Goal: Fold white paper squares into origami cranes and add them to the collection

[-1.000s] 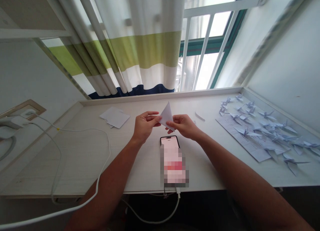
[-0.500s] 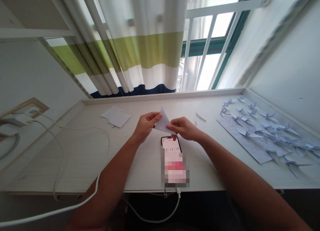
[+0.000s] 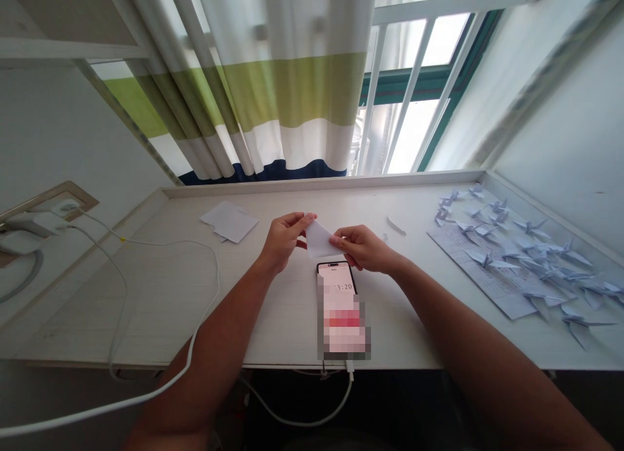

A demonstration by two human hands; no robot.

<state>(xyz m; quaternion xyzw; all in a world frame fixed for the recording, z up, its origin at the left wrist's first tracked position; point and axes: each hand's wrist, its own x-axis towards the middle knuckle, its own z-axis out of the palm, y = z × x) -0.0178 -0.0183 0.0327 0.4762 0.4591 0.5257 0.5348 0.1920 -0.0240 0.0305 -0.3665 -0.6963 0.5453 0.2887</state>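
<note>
A small folded piece of white paper (image 3: pixel 320 240) is held up between both hands, just beyond the phone. My left hand (image 3: pixel 284 238) pinches its upper left corner between thumb and fingers. On the other side, my right hand (image 3: pixel 363 247) grips the right edge with thumb and forefinger. Below the paper, the phone (image 3: pixel 341 308) lies face up with a running timer on its screen, partly blurred out. A cable is plugged into its lower end.
Several folded paper cranes (image 3: pixel 487 261) cover the right side of the white desk (image 3: pixel 170 295), some on a printed sheet (image 3: pixel 468 275). Loose paper squares (image 3: pixel 236 225) lie at the back left. A paper strip (image 3: pixel 396 225) rests behind my right hand. A white cable (image 3: pixel 218 282) crosses my left forearm.
The paper has turned in my fingers, its peak tipping left. My left fingertips have moved up to its top corner, and my right thumb sits slightly higher. The timer has advanced.
</note>
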